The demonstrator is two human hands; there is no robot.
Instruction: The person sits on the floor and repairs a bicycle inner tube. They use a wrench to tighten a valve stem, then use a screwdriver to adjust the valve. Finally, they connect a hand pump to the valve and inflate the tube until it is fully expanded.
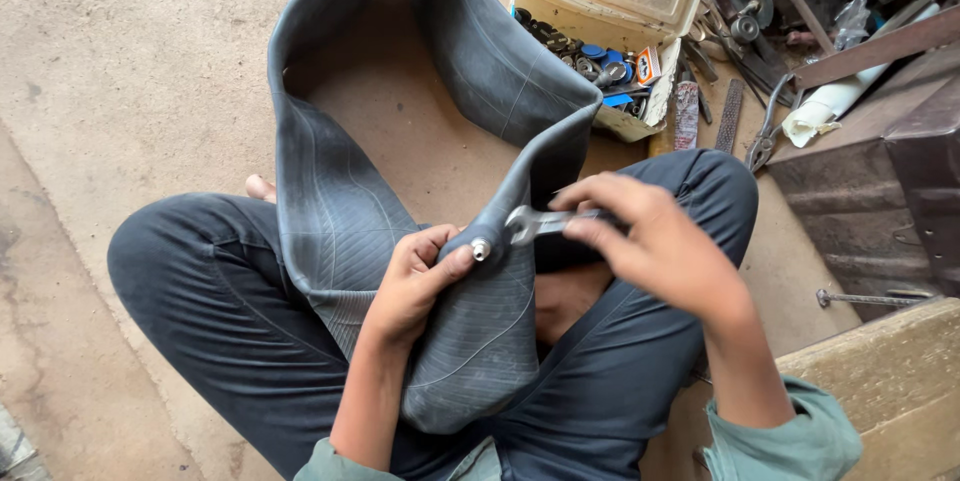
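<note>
Soft, even daylight all over, no hard shadows, no glare. Right hand [660,241] smears with motion blur around three o'clock; the flat dark rubber inner tube [340,211] stays crisp; edges bow slightly.

One head-worn camera looks steeply down, close over the person's lap. Its view reaches far to a toolbox [612,1] on the floor.

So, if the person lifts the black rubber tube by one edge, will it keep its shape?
Probably not: the rubber tube already folds and sags over the knee, so it looks floppy. Its dull ribbed surface likely grips well in the left hand.
</note>
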